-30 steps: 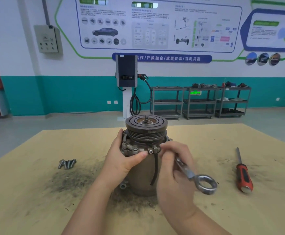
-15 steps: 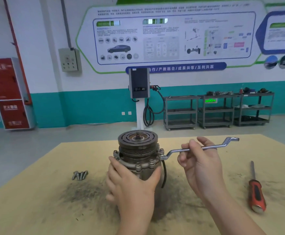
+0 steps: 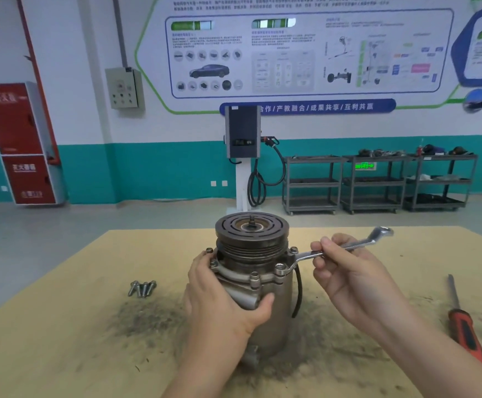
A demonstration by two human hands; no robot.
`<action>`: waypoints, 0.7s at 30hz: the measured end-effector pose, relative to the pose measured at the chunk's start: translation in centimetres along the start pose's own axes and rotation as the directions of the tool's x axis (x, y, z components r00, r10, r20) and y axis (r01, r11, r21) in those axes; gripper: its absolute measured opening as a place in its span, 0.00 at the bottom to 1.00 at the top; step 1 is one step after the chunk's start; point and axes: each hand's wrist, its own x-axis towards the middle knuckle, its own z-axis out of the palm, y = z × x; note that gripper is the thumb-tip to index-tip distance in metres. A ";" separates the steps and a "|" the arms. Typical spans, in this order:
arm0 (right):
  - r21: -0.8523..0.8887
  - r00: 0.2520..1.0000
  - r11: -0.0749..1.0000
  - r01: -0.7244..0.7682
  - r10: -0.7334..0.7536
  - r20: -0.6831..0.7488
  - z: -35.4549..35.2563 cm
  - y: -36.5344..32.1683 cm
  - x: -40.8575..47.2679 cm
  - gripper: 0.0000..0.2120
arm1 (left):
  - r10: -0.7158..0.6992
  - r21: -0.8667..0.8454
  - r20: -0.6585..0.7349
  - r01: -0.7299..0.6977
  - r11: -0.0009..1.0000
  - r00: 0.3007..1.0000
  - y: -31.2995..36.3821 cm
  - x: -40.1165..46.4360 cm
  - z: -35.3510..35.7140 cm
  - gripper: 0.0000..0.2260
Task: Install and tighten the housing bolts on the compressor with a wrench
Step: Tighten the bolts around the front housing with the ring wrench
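Note:
The grey compressor [image 3: 274, 320] stands upright on the tan table [image 3: 61, 340], its dark grooved pulley [image 3: 251, 229] on top. Several housing bolts [image 3: 254, 278] sit in the flange around it. My left hand [image 3: 222, 305] grips the compressor body from the left, thumb across the front. My right hand [image 3: 348, 274] pinches the shaft of a silver ring wrench [image 3: 357, 246]. The wrench's near ring sits over a bolt [image 3: 280, 268] at the flange's right front, and the handle points right and away.
Several loose bolts [image 3: 142, 288] lie in a bunch on the table to the left. A red-handled screwdriver [image 3: 466, 330] lies at the right. Dark grit surrounds the compressor's base. Shelving carts and a charging post stand far behind the table.
My right hand swung the wrench from hanging low in front of the compressor up to the right, ring now on a flange bolt. My left hand shifted lower on the body. The camera tilted up.

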 end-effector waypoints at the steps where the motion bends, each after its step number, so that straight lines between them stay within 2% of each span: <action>1: 0.013 1.000 1.000 0.029 -0.029 0.000 -0.3 0.2 -0.4 0.07 | 0.011 0.003 -0.011 -0.011 1.000 1.000 0.2 -0.1 0.1 0.50; 4: -0.066 0.970 0.967 0.244 -0.243 0.024 -1.3 0.8 -2.4 0.06 | 0.047 -0.002 -0.030 -0.047 0.999 0.998 1.1 -0.9 0.5 0.49; 6: -0.268 0.898 0.857 0.439 -0.428 0.102 -1.5 1.3 -3.6 0.11 | 0.059 0.001 -0.056 -0.059 0.998 0.997 1.5 -1.2 1.1 0.50; 8: -0.512 0.802 0.637 0.577 -0.562 0.205 -1.2 1.9 -4.4 0.10 | 0.050 0.021 -0.065 -0.049 0.999 0.997 2.1 -1.4 1.7 0.49; 10: -0.660 0.713 0.404 0.633 -0.637 0.293 -0.9 2.2 -4.2 0.09 | 0.030 0.030 -0.053 -0.029 0.999 0.998 2.9 -1.6 2.3 0.49; 13: -0.686 0.531 0.038 0.726 -0.664 0.526 -0.4 2.0 -2.9 0.10 | 0.041 0.046 -0.054 -0.038 0.998 0.998 4.1 -1.7 2.9 0.45; 14: -0.661 0.496 -0.017 0.751 -0.647 0.580 -0.3 2.2 -2.5 0.10 | 0.049 0.044 -0.074 -0.046 0.998 0.996 4.4 -1.6 3.2 0.41; 16: -0.635 0.514 -0.016 0.772 -0.572 0.639 0.0 2.7 -1.8 0.05 | 0.046 0.043 -0.103 -0.042 0.998 0.994 5.0 -1.1 3.7 0.33; 17: -0.631 0.539 0.005 0.776 -0.526 0.658 0.1 3.1 -1.6 0.04 | 0.027 0.100 -0.085 -0.019 0.995 0.996 5.1 -0.9 3.9 0.30; 18: -0.636 0.564 0.024 0.771 -0.490 0.665 0.3 3.5 -1.4 0.05 | 0.017 0.149 -0.055 -0.009 0.989 0.998 4.9 -0.8 4.3 0.28; 20: -0.651 0.581 0.011 0.759 -0.464 0.669 0.9 4.2 -1.0 0.08 | 0.090 0.203 -0.076 -0.073 0.976 0.993 4.0 -0.8 4.9 0.26; 21: -0.654 0.568 -0.034 0.755 -0.464 0.680 1.2 4.3 -0.8 0.09 | 0.067 0.117 -0.102 -0.055 0.992 0.993 3.8 -0.9 5.0 0.27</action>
